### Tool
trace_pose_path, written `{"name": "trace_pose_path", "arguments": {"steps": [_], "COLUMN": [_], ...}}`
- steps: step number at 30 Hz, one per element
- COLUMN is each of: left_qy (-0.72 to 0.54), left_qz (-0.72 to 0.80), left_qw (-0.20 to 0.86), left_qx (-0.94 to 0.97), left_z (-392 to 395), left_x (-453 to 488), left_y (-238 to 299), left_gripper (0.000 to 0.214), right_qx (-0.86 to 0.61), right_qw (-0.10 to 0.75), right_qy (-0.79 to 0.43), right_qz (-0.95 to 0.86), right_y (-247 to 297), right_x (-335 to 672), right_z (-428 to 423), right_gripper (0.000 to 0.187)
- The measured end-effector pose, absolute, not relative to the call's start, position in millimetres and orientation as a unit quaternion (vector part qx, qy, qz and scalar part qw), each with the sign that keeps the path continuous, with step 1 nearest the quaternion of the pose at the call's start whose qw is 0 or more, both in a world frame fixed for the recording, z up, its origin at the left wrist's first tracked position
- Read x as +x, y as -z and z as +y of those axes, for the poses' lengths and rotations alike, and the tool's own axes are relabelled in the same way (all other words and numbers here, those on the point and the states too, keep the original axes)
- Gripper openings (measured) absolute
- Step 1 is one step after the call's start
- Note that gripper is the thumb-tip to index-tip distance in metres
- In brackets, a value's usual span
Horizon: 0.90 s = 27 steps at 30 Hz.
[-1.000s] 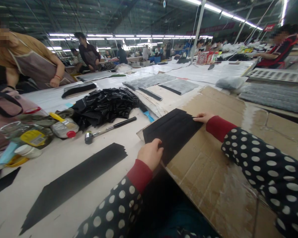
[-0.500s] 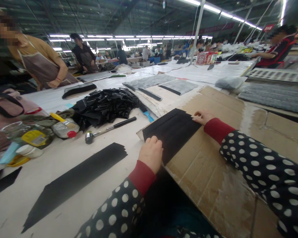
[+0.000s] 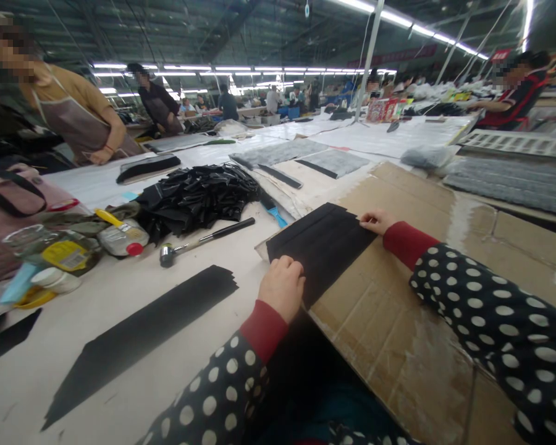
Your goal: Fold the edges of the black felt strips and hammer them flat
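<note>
Overlapping black strips, of fabric or a similar thin sheet, lie side by side on a cardboard sheet. My left hand is closed at their near left edge, fingers curled over the strip there. At their right end, my right hand pinches the stepped edge between thumb and fingers. A fanned stack of similar black strips rests on the pale table to the left. Under my left hand, part of the strip's edge is hidden.
A hammer lies beside a heap of glossy black pieces. A bottle with a yellow brush, a jar and a pink bag stand at left. Co-workers are across the table; grey padded sheets lie at right.
Both hands stay at nearly the same places on the black strips, the right shifting very slightly. Across the table, the co-worker in dark clothes leans a little.
</note>
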<state>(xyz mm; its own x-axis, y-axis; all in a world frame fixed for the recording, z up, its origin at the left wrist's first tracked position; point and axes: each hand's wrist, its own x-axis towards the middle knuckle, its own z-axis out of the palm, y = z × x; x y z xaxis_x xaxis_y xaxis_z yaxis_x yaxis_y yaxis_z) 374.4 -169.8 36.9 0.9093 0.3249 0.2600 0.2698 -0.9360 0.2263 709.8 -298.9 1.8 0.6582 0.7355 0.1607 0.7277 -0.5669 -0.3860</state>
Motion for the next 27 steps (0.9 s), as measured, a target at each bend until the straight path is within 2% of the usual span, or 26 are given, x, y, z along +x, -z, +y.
{"name": "trace_pose_path", "arguments": {"steps": [10,17,22,27], "left_qy": [-0.145,-0.148,-0.132,-0.111], "left_qz": [0.138,0.128,0.265,0.397], "left_qw": [0.092,0.104,0.101,0.125], "left_qx": [0.976,0.975,0.95,0.902], "left_z": [-174,-132,-56,-7], "left_x": [363,263,153,77], "left_y": [-39,-48,-46,-35], "left_gripper": [0.014,0.02,0.018,0.029], "right_qx": [-0.894,-0.909,-0.806,-0.682], "right_qw": [0.153,0.053,0.103,0.039], "right_qy": [0.035,0.044,0.065,-0.025], "right_qz": [-0.42,-0.412,-0.58,-0.73], "right_y": [-10,-51,-102,-114], "right_x": [694,679,572,440], "right_z": [-302,-291,-241,-173], "right_gripper": [0.019,0.027,0.027,0.032]}}
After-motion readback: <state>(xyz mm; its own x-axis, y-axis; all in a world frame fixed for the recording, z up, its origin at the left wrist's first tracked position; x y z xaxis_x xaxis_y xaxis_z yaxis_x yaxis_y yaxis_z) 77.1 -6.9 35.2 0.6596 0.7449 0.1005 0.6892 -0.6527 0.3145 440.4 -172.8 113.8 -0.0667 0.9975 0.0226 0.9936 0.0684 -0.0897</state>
